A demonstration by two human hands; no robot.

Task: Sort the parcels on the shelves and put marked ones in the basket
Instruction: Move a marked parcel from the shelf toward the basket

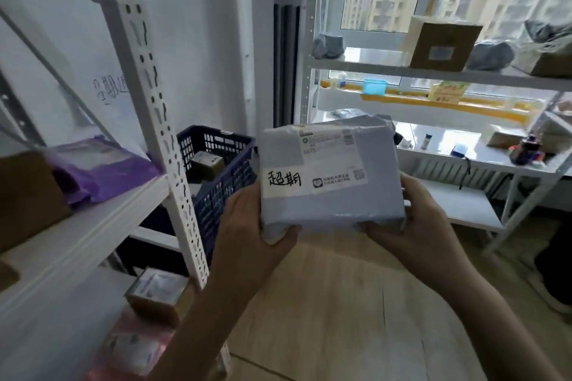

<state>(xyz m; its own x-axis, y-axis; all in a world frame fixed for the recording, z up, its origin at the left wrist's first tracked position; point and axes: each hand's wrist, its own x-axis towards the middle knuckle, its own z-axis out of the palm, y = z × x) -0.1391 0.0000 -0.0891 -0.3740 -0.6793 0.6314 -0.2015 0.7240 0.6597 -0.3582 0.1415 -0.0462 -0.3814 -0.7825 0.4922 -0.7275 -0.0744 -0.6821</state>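
Observation:
A grey plastic-wrapped parcel [332,204] is held up in front of me, its white shipping label and a handwritten white tag facing me. My left hand [250,226] grips its lower left corner, and my right hand [414,223] grips its lower right corner. To the left, behind the parcel, a dark blue slotted basket [216,192] stands low beside the white shelf upright, with a small brown box [206,164] inside it.
A white shelf rack [173,145] at left carries a purple bag [102,170] and a brown box [28,198]; more boxes lie below. A second rack [433,69] by the window holds grey bags and cardboard boxes. Wooden floor lies beneath my arms.

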